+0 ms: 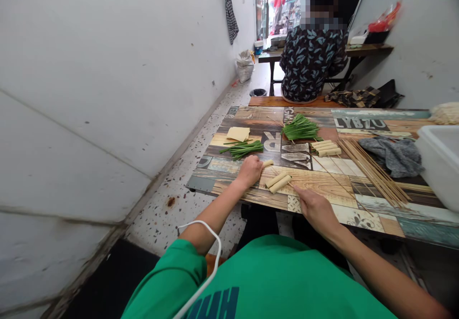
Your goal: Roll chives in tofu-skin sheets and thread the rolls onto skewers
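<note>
My left hand (251,170) is closed around a pale yellow tofu-skin roll (267,164), whose end sticks out past the fingers. In my right hand (317,210) is a thin bamboo skewer (293,185), pinched near two more tofu-skin rolls (278,183) at its tip. How far it goes into them is hard to tell. Beyond my left hand lie cut green chives (247,149) and a small stack of tofu-skin sheets (238,133). Farther right are a larger chive bunch (300,128) and several finished-looking rolls on skewers (325,148).
Many loose bamboo skewers (376,173) lie across the right of the patterned table (229,166). Beside them are a grey cloth (394,155) and a white plastic tub (435,166). A person (313,63) sits on a bench (265,101) beyond the table, back turned. A wall (107,70) runs along the left.
</note>
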`<act>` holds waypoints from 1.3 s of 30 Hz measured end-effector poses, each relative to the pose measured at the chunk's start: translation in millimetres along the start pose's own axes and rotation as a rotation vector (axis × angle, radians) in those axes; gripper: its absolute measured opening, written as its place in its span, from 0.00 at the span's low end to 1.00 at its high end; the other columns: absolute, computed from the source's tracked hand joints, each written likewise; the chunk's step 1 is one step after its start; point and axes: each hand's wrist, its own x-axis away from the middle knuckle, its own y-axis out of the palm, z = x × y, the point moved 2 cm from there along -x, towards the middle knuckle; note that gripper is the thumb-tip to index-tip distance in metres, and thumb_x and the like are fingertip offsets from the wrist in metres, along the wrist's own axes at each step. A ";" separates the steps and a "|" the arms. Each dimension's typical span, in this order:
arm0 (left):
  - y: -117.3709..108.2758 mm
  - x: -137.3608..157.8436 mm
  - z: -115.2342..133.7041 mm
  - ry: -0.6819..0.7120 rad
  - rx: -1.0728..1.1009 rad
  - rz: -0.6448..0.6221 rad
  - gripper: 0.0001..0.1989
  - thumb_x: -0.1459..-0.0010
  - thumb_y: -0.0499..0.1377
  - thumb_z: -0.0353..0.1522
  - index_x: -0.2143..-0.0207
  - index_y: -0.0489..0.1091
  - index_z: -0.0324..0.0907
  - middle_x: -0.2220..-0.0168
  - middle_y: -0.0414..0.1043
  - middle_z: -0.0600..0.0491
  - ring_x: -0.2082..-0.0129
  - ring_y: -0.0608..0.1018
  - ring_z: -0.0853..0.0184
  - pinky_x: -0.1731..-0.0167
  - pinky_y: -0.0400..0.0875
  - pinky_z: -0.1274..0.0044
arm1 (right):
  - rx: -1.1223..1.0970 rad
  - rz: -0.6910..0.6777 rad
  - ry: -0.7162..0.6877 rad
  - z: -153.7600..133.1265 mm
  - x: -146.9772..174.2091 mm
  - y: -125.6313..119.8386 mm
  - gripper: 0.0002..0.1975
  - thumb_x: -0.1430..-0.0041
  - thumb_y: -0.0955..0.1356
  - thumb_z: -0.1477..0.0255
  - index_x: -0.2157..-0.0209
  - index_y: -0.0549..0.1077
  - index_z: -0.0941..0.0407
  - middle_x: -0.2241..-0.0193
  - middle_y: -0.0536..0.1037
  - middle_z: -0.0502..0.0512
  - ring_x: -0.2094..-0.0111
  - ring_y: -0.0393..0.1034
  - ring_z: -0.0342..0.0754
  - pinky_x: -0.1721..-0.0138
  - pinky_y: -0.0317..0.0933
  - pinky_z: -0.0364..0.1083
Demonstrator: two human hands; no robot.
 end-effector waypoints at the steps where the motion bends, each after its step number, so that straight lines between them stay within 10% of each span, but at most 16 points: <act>1: -0.4 0.1 0.2 -0.004 0.009 0.001 0.18 0.34 0.53 0.35 0.75 0.74 0.38 0.71 0.69 0.48 0.67 0.69 0.65 0.64 0.62 0.73 | 0.000 0.004 -0.001 -0.1 -0.1 0.3 0.23 0.37 0.57 0.76 0.45 0.73 0.57 0.61 0.81 0.59 0.64 0.75 0.49 0.64 0.67 0.44; 39: -8.7 -5.7 -3.3 0.063 0.163 -0.069 0.17 0.36 0.51 0.31 0.73 0.75 0.38 0.70 0.73 0.46 0.68 0.73 0.65 0.64 0.67 0.73 | 0.142 -0.260 0.076 -31.1 -75.4 0.4 0.22 0.35 0.56 0.76 0.44 0.70 0.58 0.54 0.79 0.62 0.56 0.75 0.53 0.60 0.64 0.46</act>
